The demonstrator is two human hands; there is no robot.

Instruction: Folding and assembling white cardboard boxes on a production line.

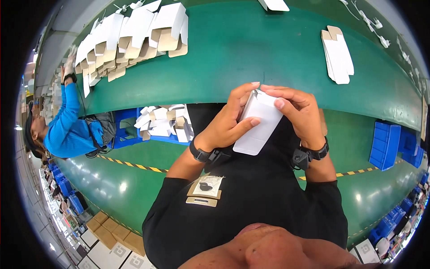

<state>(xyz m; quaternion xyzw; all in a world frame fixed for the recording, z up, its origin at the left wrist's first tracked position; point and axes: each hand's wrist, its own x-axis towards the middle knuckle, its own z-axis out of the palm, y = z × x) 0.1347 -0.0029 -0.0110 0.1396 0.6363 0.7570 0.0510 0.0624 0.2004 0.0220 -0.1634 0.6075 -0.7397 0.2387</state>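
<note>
A small white cardboard box [258, 125] is held in front of my chest, just off the near edge of the green table. My left hand [237, 117] grips its left side, thumb lying on the broad face. From the right, my right hand [299, 110] holds the upper end, with thumb and fingers at the end flap. The box tilts, its upper end leaning to the right. Fingertips of both hands come close together at that top end. What lies inside the box is hidden.
Many opened white boxes [139, 33] are heaped at the table's far left. Flat folded cartons [337, 56] lie at the right on the green table [251, 58]. A blue crate of boxes [163, 123] stands below the edge. A person in blue [67, 119] works at left. Blue bins [384, 144] stand right.
</note>
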